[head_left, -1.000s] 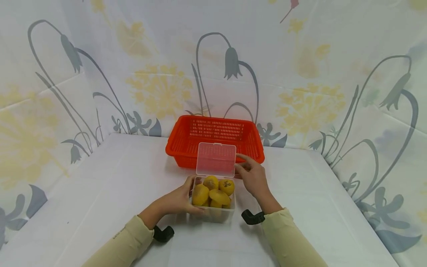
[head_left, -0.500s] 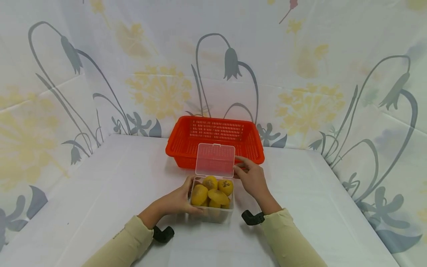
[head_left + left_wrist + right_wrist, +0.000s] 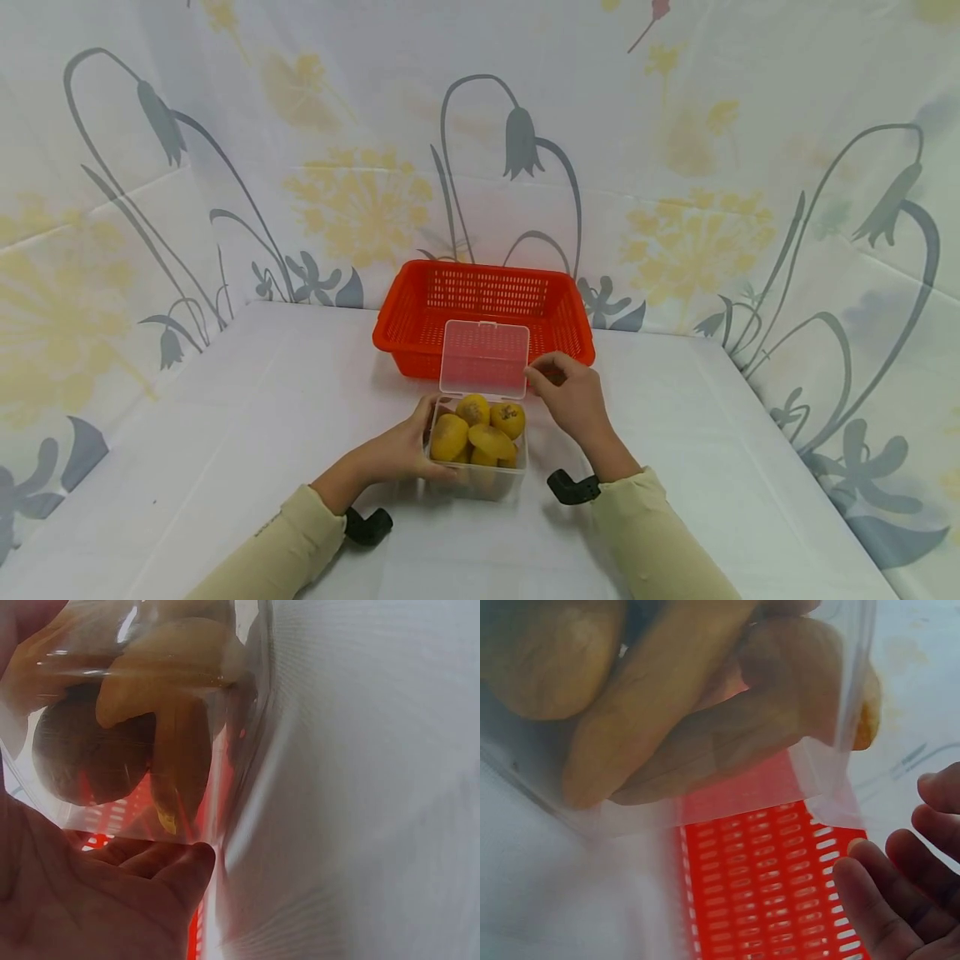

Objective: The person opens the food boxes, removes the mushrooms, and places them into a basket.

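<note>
A clear plastic box [image 3: 487, 482] stands on the white table, filled with several yellow mushrooms [image 3: 491, 442]. Its hinged see-through lid [image 3: 484, 358] is raised at the back, overlapping the red basket in the head view. My left hand [image 3: 405, 446] grips the box's left side, thumb along the front and fingers toward the back. Mushroom caps and stems show through the wall in the left wrist view. My right hand [image 3: 573, 400] is at the lid's right edge, thumb tip right by it, fingers loosely bent. Those fingers [image 3: 877, 900] hold nothing in the right wrist view.
Behind the box sits a red perforated basket [image 3: 384, 333], close to the flower-printed cloth [image 3: 480, 208] that hangs at the back and sides. White table surface [image 3: 262, 400] extends to the left and right of the hands.
The right hand's fingers have drawn in and bent more beside the lid's right edge. The left hand, box and lid have stayed almost in place.
</note>
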A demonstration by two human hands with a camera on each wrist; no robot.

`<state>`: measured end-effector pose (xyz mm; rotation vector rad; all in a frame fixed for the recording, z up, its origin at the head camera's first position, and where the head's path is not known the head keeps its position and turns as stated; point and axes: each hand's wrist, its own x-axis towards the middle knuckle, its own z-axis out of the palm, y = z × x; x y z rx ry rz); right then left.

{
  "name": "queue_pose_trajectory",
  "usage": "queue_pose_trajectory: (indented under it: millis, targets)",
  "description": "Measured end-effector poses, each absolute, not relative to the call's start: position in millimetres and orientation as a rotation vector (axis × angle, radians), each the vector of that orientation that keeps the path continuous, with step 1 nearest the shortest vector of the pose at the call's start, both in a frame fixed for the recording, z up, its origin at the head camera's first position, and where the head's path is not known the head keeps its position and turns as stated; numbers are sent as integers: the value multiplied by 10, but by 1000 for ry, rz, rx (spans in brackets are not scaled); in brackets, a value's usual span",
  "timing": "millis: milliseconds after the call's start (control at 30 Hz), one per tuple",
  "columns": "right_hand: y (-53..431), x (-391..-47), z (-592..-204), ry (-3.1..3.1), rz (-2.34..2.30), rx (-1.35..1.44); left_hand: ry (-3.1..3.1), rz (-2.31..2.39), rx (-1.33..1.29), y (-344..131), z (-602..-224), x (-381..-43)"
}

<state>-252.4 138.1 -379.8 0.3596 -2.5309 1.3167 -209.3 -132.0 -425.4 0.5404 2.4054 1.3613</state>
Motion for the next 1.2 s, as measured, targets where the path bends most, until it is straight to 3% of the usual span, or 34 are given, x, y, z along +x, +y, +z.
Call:
queue_pose_trajectory:
  millis: [200,1200]
  targets:
    - [1377,-2459,-3698,-2561,1281,391,2407,1367,539,-1314,-4264,-2093]
    - [1260,-2124,-3407,-2720,1023,1094,2390,1386,591,-1315,-4260,-2096]
